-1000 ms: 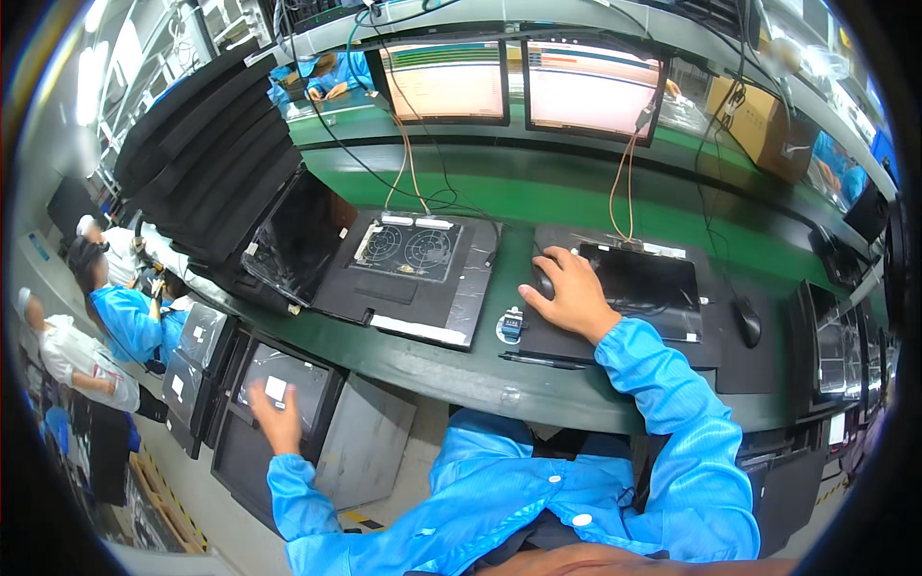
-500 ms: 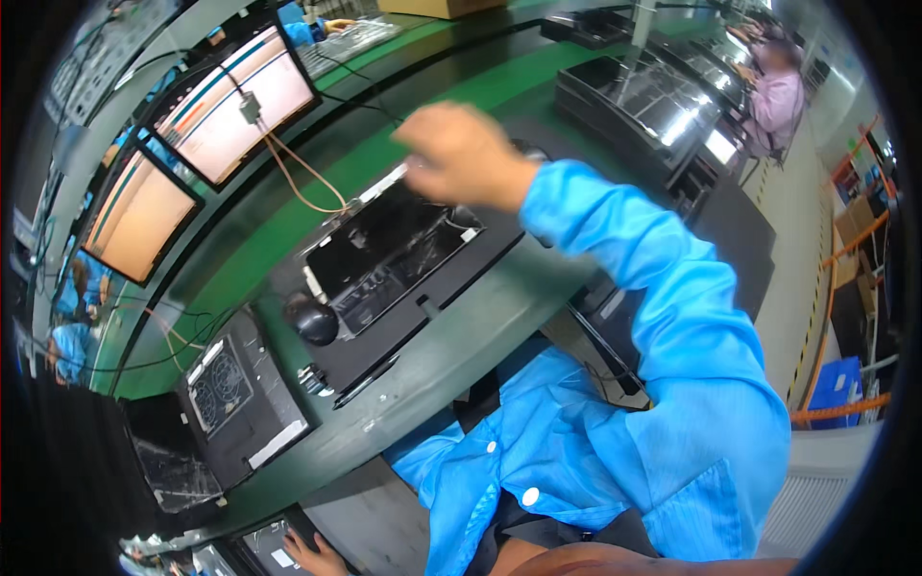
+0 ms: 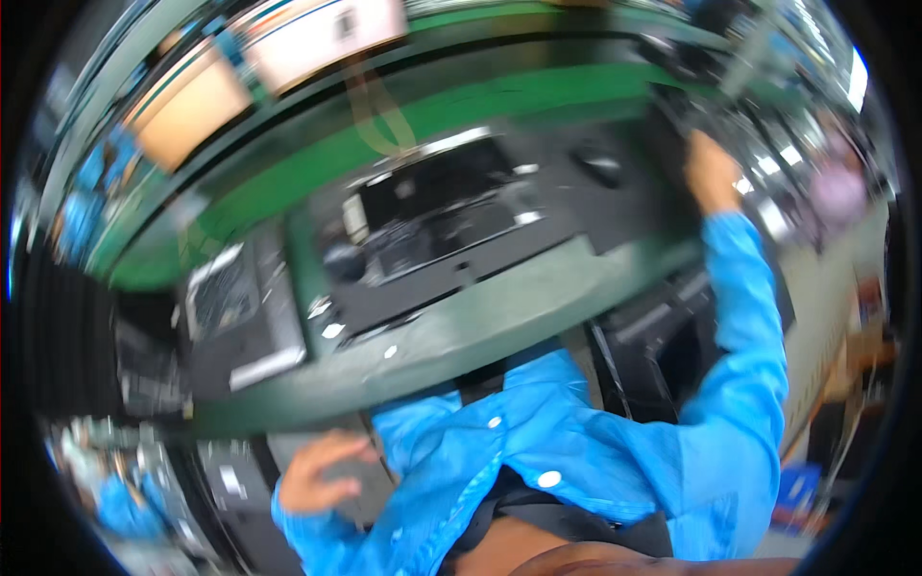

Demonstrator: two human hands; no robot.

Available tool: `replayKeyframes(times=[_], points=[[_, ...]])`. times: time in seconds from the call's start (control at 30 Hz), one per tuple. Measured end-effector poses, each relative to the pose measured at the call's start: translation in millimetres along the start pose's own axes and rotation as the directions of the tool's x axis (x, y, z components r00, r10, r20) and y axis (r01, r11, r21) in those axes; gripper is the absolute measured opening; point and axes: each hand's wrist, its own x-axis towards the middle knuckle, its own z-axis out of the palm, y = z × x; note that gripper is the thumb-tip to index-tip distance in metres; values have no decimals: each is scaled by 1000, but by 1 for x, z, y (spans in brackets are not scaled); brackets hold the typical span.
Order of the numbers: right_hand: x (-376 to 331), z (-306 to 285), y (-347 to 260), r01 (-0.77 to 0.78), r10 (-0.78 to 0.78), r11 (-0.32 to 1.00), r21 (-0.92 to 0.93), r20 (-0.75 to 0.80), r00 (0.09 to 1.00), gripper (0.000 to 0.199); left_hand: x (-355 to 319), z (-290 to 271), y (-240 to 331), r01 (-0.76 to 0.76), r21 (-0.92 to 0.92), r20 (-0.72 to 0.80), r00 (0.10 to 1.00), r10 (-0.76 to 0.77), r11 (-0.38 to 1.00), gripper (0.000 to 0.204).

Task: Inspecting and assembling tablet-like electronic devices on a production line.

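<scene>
My right hand [image 3: 713, 173] is stretched far out to the right, against the edge of a dark flat panel [image 3: 667, 134]. Motion blur hides its fingers, so a grip cannot be made out. Low on the left, my left hand [image 3: 327, 470] hovers in front of the bench edge with fingers spread and nothing in it. Between them a black laptop-like unit [image 3: 437, 206], partly covered in clear film, lies on a dark mat [image 3: 499, 261]. A rounded black object [image 3: 343, 261] sits at its left corner.
A black mouse [image 3: 601, 165] rests right of the unit. Another dark unit [image 3: 240, 336] lies at the left of the green bench [image 3: 538, 288]. Two lit monitors [image 3: 322, 38] stand behind, with a looped cable [image 3: 384, 120] hanging down. A blurred person [image 3: 836, 192] in pink is at far right.
My right hand has swung from above the unit to the far right. My left hand has risen from the lower edge. The view has turned, and the bench sits more level.
</scene>
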Motion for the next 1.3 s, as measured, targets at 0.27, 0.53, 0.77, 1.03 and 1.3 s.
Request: replayKeyframes(times=[0.27,0.53,0.77,1.03,1.3], points=[[-54,-164,-205,711,-412,586,389,-612,675,52,155,68,-2,-415,-371,-462,858,222,831,131],[-93,-221,-422,436,-554,-672,598,-797,240,32,101,25,-18,-658,-169,-976,6,-218,734,24],[-42,-109,-548,846,-797,-92,526,-548,254,39,-26,-22,-44,-862,-307,-930,182,-318,404,27],[-47,-151,-554,639,-853,-227,735,-467,233,13,-37,-33,-60,-871,-351,-907,224,-356,344,30],[-33,-131,-563,914,-842,-154,376,-534,78,29,-23,-37,-68,-880,-349,-892,206,-401,323,22]])
